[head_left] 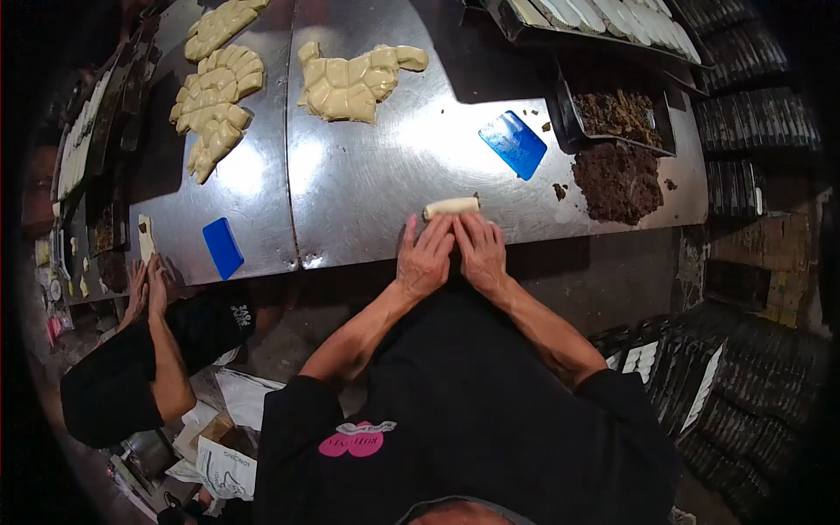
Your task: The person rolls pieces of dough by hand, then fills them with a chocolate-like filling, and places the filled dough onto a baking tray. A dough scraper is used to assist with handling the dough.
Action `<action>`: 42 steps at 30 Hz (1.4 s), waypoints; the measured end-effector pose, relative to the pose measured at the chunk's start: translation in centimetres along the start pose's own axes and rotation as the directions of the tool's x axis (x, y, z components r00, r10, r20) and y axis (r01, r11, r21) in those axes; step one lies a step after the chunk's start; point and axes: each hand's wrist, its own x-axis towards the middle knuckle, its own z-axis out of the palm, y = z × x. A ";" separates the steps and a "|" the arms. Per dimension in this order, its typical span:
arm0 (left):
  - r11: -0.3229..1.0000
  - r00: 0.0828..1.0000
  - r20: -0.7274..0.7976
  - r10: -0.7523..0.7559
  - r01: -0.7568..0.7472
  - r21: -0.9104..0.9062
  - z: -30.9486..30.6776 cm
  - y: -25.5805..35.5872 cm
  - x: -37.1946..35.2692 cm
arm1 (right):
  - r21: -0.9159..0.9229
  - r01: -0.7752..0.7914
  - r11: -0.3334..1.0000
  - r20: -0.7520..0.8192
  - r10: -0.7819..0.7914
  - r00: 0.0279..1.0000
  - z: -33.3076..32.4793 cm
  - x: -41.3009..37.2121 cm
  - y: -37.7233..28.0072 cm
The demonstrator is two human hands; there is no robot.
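Observation:
A short roll of pale dough (451,207) lies on the steel table near its front edge, with a bit of dark filling showing at its right end. My left hand (426,254) and my right hand (480,251) are side by side, fingers stretched forward, fingertips touching the roll's near side. Neither hand wraps around it. Ahead and to the right lies a blue scraper (514,144). Dark brown crumbly filling (618,182) is heaped at the right, below a metal tray (573,127) of chopped brownish filling (619,116).
Portioned dough pieces (354,83) sit at the back, with more dough (219,87) farther left. A co-worker's hands (147,284) work on a dough strip (146,236) beside another blue scraper (223,248). Trays of white rolls (604,19) stand at the back right; stacked dark trays (757,122) line the right.

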 end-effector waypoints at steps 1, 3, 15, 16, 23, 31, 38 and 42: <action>1.000 0.999 0.036 0.028 -0.027 -0.014 0.1 0.3 -0.9 | 0.006 0.001 1.000 0.007 -0.001 1.000 -0.1 -0.4 0.3; 1.000 0.996 0.081 0.023 -0.022 -0.022 0.1 0.4 -1.6 | 0.214 -0.089 0.973 0.158 0.056 0.986 -0.3 -0.5 0.8; -0.367 0.617 0.637 -0.463 0.521 -0.771 -3.7 -2.5 -0.9 | 0.071 0.118 0.990 0.017 -0.120 0.993 5.0 8.9 1.5; -0.259 0.621 0.561 -0.548 0.512 -0.819 -3.2 -3.1 -0.2 | 0.061 0.090 0.994 -0.015 -0.089 0.996 5.7 11.1 1.7; -0.155 0.604 0.565 -0.561 0.594 -0.789 -4.4 -1.5 -1.7 | 0.071 0.177 0.982 0.080 -0.182 0.980 3.9 6.5 1.1; -0.367 0.558 0.625 -0.546 0.511 -0.777 -4.2 -0.8 -1.2 | 0.058 0.072 0.996 0.245 -0.084 0.966 4.9 9.9 -0.9; -0.041 0.532 0.497 -0.686 0.654 -0.756 -3.5 -1.6 -0.7 | 0.178 -0.050 0.983 0.150 0.023 0.988 4.3 10.2 1.2; 0.048 0.591 0.353 -0.725 0.554 -0.831 -2.6 -2.1 5.8 | 0.382 -0.287 0.878 0.117 0.262 0.958 0.7 11.3 8.0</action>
